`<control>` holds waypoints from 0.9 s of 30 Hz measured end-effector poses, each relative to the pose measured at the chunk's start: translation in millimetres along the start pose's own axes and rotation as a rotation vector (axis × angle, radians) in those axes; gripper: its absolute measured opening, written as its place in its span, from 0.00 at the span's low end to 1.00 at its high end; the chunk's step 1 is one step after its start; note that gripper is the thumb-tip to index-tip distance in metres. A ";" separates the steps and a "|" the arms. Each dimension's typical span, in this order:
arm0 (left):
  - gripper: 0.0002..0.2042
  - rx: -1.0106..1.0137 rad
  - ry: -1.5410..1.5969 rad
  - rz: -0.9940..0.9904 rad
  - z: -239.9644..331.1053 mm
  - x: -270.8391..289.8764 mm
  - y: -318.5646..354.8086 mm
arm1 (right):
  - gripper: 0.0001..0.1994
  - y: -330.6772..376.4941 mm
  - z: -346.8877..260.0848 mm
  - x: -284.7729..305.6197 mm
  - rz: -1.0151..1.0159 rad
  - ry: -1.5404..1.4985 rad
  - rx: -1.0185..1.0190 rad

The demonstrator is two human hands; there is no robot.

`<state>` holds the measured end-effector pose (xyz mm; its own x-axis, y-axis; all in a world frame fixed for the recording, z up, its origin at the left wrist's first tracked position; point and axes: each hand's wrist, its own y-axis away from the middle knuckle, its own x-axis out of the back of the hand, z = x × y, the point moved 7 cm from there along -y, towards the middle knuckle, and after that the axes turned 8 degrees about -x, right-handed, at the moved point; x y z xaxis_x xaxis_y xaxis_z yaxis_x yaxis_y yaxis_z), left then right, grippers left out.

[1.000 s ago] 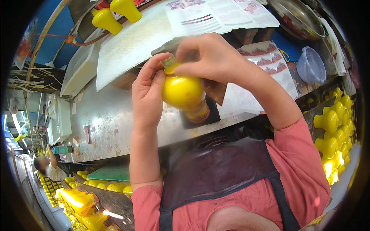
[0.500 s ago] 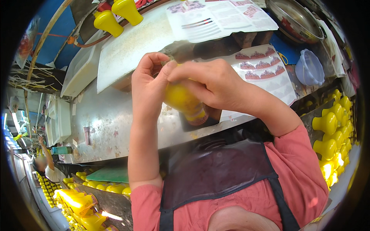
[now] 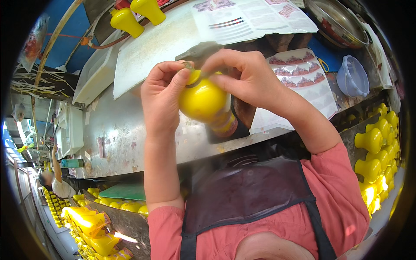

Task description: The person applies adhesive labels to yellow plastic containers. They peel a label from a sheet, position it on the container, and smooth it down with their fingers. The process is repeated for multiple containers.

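Note:
In front of me a glossy yellow vase (image 3: pixel 203 103) stands tilted, its rounded shoulder up and a patterned band round its lower end. Across the neck lies a thin dark strip (image 3: pixel 195 81). My left hand (image 3: pixel 162 93) is at the vase's left side, thumb and forefinger pinching a small translucent piece (image 3: pixel 187 65) above the rim. On the other side, my right hand (image 3: pixel 242 82) has thumb and forefinger close together by the neck; its fingertips are slightly blurred and whatever they hold is hidden. Beneath the vase is a dark support (image 3: pixel 242 130).
Printed transfer sheets (image 3: pixel 299 86) lie to the right, beside a lavender basket (image 3: pixel 351 76) and a metal basin (image 3: pixel 336 21). A white board (image 3: pixel 151 52) spans the far side. More yellow vases (image 3: pixel 370 141) crowd the right; another person (image 3: pixel 58 184) is at far left.
My right fingers have moved slightly right, away from my left fingertips, uncovering more of the vase's shoulder and the dark strip. My left hand keeps its pinch.

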<state>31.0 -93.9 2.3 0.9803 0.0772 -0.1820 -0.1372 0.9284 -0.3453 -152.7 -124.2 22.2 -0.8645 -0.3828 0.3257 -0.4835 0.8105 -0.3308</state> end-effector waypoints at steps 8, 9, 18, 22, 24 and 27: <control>0.08 0.049 0.003 0.053 -1.1 -4.3 3.1 | 0.08 -13.9 -1.0 -3.6 -0.011 0.112 0.006; 0.09 0.047 0.009 0.053 -0.4 -4.4 4.3 | 0.08 -14.5 -1.2 -3.0 0.011 0.066 0.000; 0.09 0.081 -0.193 0.005 -0.7 -1.0 -6.6 | 0.12 10.4 -22.7 -19.7 0.007 0.216 0.306; 0.08 0.066 -0.182 0.029 10.4 -2.4 0.5 | 0.11 8.1 -8.4 -6.8 -0.005 0.071 0.145; 0.08 0.060 -0.121 0.038 13.7 -5.4 4.3 | 0.10 10.3 -5.9 -1.8 0.013 0.141 0.095; 0.07 0.011 -0.120 0.056 17.0 -11.0 8.0 | 0.11 23.3 -22.0 -7.2 0.042 0.215 0.280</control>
<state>21.6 -81.2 17.2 0.9812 0.1713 -0.0885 -0.1911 0.9252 -0.3278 -154.7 -92.8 31.7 -0.8504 -0.2254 0.4754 -0.4924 0.6594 -0.5682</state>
